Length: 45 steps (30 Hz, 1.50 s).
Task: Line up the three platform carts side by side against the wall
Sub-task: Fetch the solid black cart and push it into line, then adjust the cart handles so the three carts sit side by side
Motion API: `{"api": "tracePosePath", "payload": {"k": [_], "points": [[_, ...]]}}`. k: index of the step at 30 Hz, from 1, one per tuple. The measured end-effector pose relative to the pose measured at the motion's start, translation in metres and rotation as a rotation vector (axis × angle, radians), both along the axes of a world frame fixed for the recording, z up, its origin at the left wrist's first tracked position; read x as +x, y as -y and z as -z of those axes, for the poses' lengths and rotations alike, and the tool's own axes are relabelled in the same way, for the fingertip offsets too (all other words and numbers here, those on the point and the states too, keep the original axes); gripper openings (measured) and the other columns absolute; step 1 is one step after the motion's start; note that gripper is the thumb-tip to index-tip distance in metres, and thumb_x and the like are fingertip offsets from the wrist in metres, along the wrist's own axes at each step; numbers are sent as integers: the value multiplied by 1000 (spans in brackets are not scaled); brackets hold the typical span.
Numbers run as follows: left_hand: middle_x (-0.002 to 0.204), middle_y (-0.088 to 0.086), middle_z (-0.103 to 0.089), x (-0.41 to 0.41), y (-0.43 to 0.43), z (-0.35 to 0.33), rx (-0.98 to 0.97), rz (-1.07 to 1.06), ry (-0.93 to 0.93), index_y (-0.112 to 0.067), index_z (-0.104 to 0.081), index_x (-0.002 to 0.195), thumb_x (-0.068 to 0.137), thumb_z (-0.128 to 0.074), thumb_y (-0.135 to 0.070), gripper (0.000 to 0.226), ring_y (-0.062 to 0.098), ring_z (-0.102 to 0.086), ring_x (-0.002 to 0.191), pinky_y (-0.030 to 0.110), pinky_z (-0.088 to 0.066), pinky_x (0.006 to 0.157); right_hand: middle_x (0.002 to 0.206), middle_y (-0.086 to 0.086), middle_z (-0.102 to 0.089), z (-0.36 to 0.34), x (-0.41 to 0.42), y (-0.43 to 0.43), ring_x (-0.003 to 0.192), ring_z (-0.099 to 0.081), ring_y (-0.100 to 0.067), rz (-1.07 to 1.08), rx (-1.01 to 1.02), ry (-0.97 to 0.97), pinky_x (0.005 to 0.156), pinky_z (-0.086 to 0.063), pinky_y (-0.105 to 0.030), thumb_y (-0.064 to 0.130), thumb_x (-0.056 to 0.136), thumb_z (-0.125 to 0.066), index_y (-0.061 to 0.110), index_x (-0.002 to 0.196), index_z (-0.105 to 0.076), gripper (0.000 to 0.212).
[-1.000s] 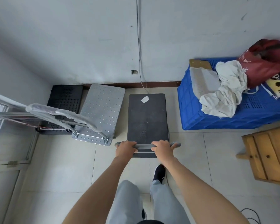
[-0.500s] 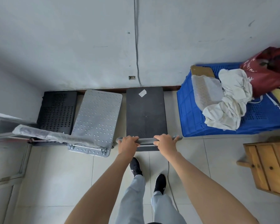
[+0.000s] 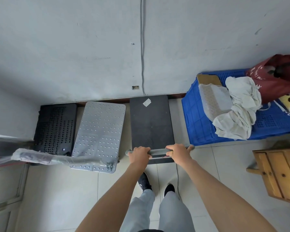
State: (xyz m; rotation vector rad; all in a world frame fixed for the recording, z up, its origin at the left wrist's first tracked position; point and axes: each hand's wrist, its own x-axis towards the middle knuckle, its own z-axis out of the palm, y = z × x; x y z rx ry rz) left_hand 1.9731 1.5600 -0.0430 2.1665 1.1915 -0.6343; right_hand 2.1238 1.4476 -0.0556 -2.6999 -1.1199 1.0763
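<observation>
Grey wall (image 3: 74, 47), tiled floor (image 3: 57, 198), wooden cabinet (image 3: 283, 173)

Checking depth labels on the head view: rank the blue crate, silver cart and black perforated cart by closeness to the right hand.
1. Blue crate: just right of the right hand, past the end of the handle that it grips.
2. Silver cart: to the left, beyond the left hand.
3. Black perforated cart: far left, in the corner.
</observation>
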Motion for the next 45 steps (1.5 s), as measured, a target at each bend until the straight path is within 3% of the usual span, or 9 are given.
{"api": "tracePosePath", "payload": {"k": [6, 11, 14, 16, 19, 23, 34, 40, 45], "points": [[81, -4, -54, -5, 5, 2, 6, -26, 32, -28, -65, 88, 87, -61, -20, 10, 25, -55, 95, 46, -44, 87, 78, 0, -69, -5, -6, 5, 79, -44, -16, -15, 43, 56, 84, -20, -43, 22, 95, -52, 26, 101, -70, 19], [70, -8, -54, -1, 9, -7, -64, -70, -68, -25, -58, 74, 80, -62, -23, 8, 20, -53, 84, 42, -35, 86, 77, 1, -65, -3, -11, 16, 84, -51, -20, -42, 54, 53, 94, -23, -59, 23, 95, -52, 29, 96, -67, 16], [72, -3, -56, -6, 7, -8, -129, -48, -54, -24, -52, 62, 78, -55, -31, 17, 26, -60, 86, 48, -48, 91, 77, 4, -58, -1, -17, 26, 92, -57, -25, -75, 64, 58, 94, -25, -64, 19, 92, -52, 30, 78, -56, 18], [90, 4, -64, -12, 10, -16, -143, -77, 4, -24, -64, 74, 83, -51, -29, 16, 32, -61, 100, 47, -49, 95, 97, 3, -63, -2, -21, 32, 107, -56, -25, -99, 105, 84, 100, -23, -69, 23, 93, -53, 29, 97, -64, 13], [128, 5, -63, -26, 11, -31, -105, -169, 56, -23, -62, 125, 90, -52, -30, 38, 29, -56, 119, 39, -45, 102, 130, 2, -59, -13, -30, 32, 128, -47, -22, -123, 181, 122, 111, -17, -66, 29, 96, -50, 27, 132, -55, 37], [132, 9, -60, -55, 4, -58, -45, -209, 87, -17, -59, 129, 91, -49, -27, 40, 31, -54, 121, 40, -43, 103, 137, 0, -55, -37, -42, 6, 132, -43, -23, -185, 243, 137, 114, -22, -61, 33, 95, -45, 27, 139, -48, 44], [136, 9, -58, -217, -53, -122, 118, -410, 66, -27, -44, 143, 97, -45, -34, 46, 31, -53, 124, 45, -35, 110, 146, -6, -45, -98, -186, -92, 139, -35, -27, -494, 326, 109, 116, -18, -61, 34, 95, -41, 23, 142, -43, 48], [136, 6, -58, -347, -94, -142, 213, -448, 32, -29, -45, 141, 96, -43, -28, 45, 28, -45, 132, 60, -12, 116, 139, -7, -52, -120, -298, -164, 129, -45, -28, -612, 379, 166, 109, -32, -54, 36, 97, -40, 22, 140, -43, 46], [118, 6, -64, -450, -132, -152, 280, -508, 57, -24, -56, 127, 93, -44, -19, 36, 29, -51, 123, 68, -10, 112, 134, -7, -55, -123, -394, -206, 124, -50, -27, -636, 454, 155, 104, -38, -54, 42, 97, -38, 21, 138, -45, 47]]}}
